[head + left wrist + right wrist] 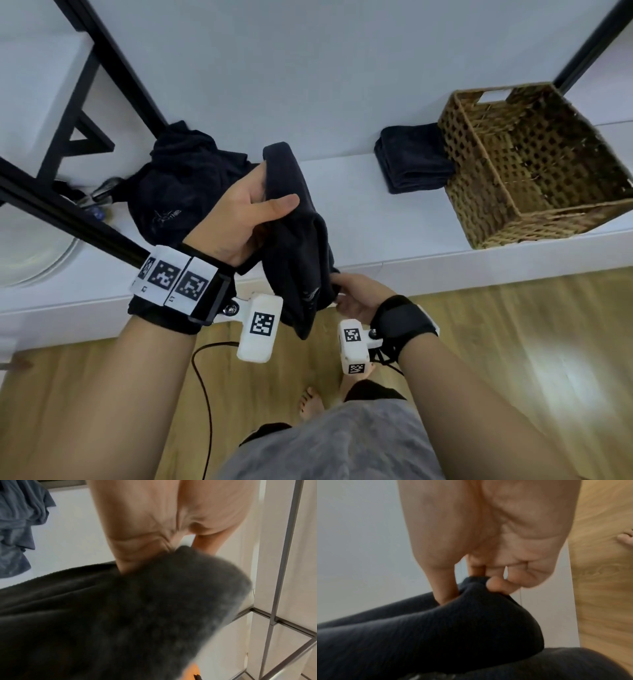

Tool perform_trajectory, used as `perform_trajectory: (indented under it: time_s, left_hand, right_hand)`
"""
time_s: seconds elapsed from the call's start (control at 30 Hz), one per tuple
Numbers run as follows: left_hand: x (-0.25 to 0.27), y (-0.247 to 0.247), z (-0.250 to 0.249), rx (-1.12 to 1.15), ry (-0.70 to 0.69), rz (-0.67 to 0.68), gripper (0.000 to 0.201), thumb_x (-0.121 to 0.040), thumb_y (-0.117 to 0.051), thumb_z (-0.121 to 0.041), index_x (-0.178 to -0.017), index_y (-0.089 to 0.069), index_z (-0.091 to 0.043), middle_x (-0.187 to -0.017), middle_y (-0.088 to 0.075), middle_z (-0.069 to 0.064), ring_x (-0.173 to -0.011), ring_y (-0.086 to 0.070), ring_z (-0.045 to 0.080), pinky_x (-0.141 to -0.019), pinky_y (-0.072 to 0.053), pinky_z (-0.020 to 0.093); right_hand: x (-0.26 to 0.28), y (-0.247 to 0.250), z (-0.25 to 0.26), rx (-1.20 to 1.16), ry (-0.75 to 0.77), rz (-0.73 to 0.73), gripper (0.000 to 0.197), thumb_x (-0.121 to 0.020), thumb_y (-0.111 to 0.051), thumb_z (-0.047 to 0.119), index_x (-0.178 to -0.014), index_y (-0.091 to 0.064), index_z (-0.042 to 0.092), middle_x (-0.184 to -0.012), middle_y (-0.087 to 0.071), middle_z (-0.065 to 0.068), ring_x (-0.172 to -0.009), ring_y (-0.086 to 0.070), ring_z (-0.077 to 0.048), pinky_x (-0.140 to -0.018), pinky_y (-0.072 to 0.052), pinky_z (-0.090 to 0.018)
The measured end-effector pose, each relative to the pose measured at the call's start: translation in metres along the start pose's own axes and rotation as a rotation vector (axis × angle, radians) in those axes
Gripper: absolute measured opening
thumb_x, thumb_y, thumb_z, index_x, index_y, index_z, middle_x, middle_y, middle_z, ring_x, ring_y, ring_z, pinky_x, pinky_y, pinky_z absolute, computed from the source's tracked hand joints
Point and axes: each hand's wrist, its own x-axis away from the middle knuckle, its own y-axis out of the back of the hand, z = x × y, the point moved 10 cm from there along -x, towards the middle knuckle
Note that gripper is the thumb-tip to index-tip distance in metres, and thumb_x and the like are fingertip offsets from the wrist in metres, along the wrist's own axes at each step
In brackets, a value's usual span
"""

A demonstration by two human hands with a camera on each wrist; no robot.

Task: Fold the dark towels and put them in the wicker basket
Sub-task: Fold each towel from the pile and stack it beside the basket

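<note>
Dark towel gripped by two hands.

Wicker basket sits on ledge, far right. Folded towel stack touches basket's left side, also on ledge. Unfolded towel pile on ledge at left, well apart from stack. Held towel hangs btwn pile and stack, over ledge's front edge: left hand at its upper part, right hand lower, in front of ledge, above floor.
</note>
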Motion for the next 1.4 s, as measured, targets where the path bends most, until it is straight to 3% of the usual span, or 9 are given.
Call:
perform_trajectory:
  time_s: [0.1, 0.2, 0.43, 0.67, 0.73, 0.83, 1.0, 1.17, 1.4]
  left_hand:
    - [0.014, 0.023, 0.013, 0.029, 0.031, -0.036, 0.049, -0.084, -0.053, -0.003, -0.132, -0.043, 0.0, -0.102, -0.056, 0.011, -0.091, -0.058, 0.02, -0.078, -0.054, 0.026]
    - [0.023, 0.051, 0.035, 0.021, 0.081, -0.111, 0.038, -0.09, -0.05, 0.003, -0.127, -0.052, -0.008, -0.106, -0.066, 0.006, -0.098, -0.066, 0.019, -0.078, -0.056, 0.027]
    - [0.014, 0.092, 0.094, 0.012, 0.26, -0.254, 0.038, -0.093, -0.048, 0.005, -0.12, -0.061, -0.018, -0.111, -0.072, 0.006, -0.099, -0.07, 0.018, -0.072, -0.057, 0.024]
    - [-0.049, 0.102, 0.1, 0.128, 0.351, -0.302, 0.029, -0.096, -0.046, -0.003, -0.124, -0.054, -0.008, -0.102, -0.063, 0.014, -0.081, -0.068, 0.022, -0.069, -0.059, 0.031]
    - [-0.077, 0.101, 0.081, 0.118, 0.301, -0.306, 0.034, -0.097, -0.045, 0.0, -0.13, -0.05, -0.005, -0.111, -0.06, 0.018, -0.092, -0.064, 0.026, -0.081, -0.057, 0.037]
    - [-0.116, 0.101, 0.035, 0.089, 0.185, -0.295, 0.041, -0.096, -0.044, 0.002, -0.137, -0.045, -0.006, -0.122, -0.057, 0.017, -0.105, -0.061, 0.03, -0.094, -0.051, 0.044]
    - [-0.144, 0.102, -0.032, 0.102, 0.008, -0.218, 0.045, -0.096, -0.046, 0.0, -0.139, -0.047, -0.013, -0.127, -0.063, 0.011, -0.111, -0.064, 0.027, -0.087, -0.056, 0.037]
    - [-0.138, 0.103, -0.013, 0.087, 0.029, -0.183, 0.046, -0.097, -0.046, -0.002, -0.141, -0.045, -0.014, -0.137, -0.056, 0.014, -0.119, -0.059, 0.027, -0.093, -0.053, 0.037]
    - [-0.09, 0.111, 0.131, 0.184, 0.241, -0.206, 0.057, -0.096, -0.041, 0.004, -0.147, -0.04, -0.022, -0.137, -0.058, 0.007, -0.12, -0.06, 0.023, -0.096, -0.052, 0.034]
  right_hand:
    - [0.013, 0.045, 0.012, -0.1, 0.161, -0.283, 0.033, -0.081, -0.075, 0.03, -0.11, -0.068, 0.017, -0.098, -0.074, 0.006, -0.097, -0.063, -0.01, -0.08, -0.042, -0.027]
    - [0.036, 0.077, 0.03, -0.197, 0.321, -0.373, 0.025, -0.085, -0.071, 0.021, -0.11, -0.069, 0.015, -0.103, -0.076, -0.001, -0.104, -0.067, -0.02, -0.081, -0.05, -0.029]
    - [0.052, 0.081, 0.076, -0.274, 0.439, -0.14, 0.036, -0.093, -0.056, 0.004, -0.127, -0.059, 0.015, -0.118, -0.07, -0.012, -0.107, -0.069, -0.027, -0.08, -0.058, -0.034]
    - [0.021, 0.091, 0.147, -0.126, 0.349, -0.19, 0.083, -0.08, -0.043, -0.009, -0.15, -0.032, 0.034, -0.081, -0.068, -0.001, -0.056, -0.059, -0.016, -0.052, -0.053, -0.026]
    - [0.016, 0.091, 0.187, -0.098, 0.395, -0.196, 0.089, -0.077, -0.043, -0.009, -0.151, -0.029, 0.039, -0.099, -0.067, -0.004, -0.051, -0.056, -0.015, -0.047, -0.051, -0.025]
    - [0.023, 0.086, 0.253, -0.053, 0.512, -0.167, 0.087, -0.075, -0.042, -0.006, -0.147, -0.037, 0.042, -0.086, -0.062, -0.01, -0.048, -0.054, -0.016, -0.045, -0.049, -0.024]
    - [0.043, 0.08, 0.327, -0.1, 0.688, -0.095, 0.072, -0.076, -0.041, -0.007, -0.124, -0.065, 0.042, -0.127, -0.057, -0.001, -0.097, -0.068, -0.033, -0.085, -0.054, -0.038]
    - [0.037, 0.087, 0.313, 0.009, 0.666, -0.127, 0.061, -0.076, -0.046, -0.006, -0.121, -0.07, 0.028, -0.134, -0.057, -0.008, -0.114, -0.066, -0.02, -0.09, -0.054, -0.031]
    - [-0.014, 0.131, 0.182, 0.129, 0.479, -0.264, 0.062, -0.081, -0.055, -0.012, -0.127, -0.064, 0.029, -0.13, -0.063, -0.004, -0.115, -0.064, -0.017, -0.097, -0.052, -0.031]
